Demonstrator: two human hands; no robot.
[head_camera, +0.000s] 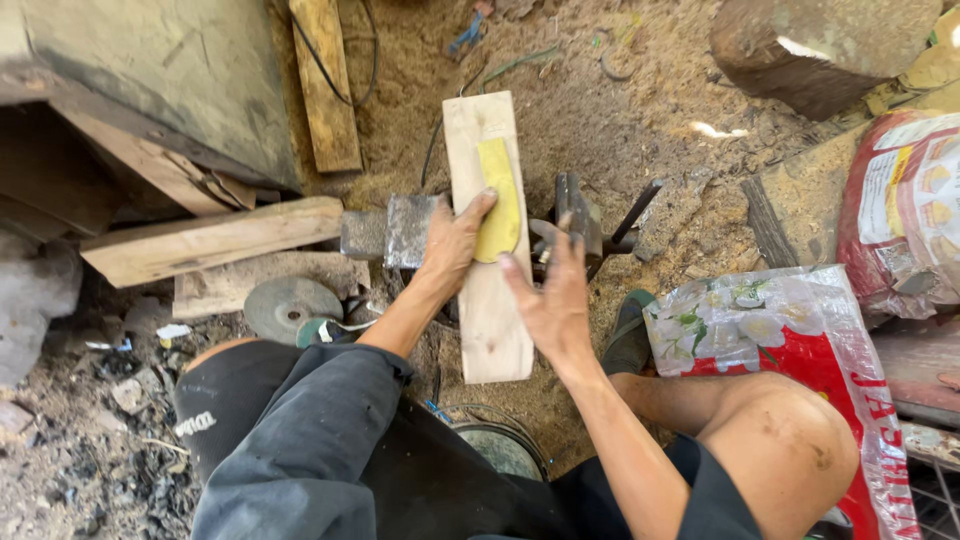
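Leftmost, the left hand (452, 240) clamps the left edge of the wooden plank (488, 300), thumb over the yellow sandpaper (500, 200) lying on it. That plank runs lengthwise away from the person, resting across the metal vise (400, 232). Right of the plank, the right hand (552, 300) hovers open, fingers spread; sawdust-covered ground (600, 110) lies beyond.
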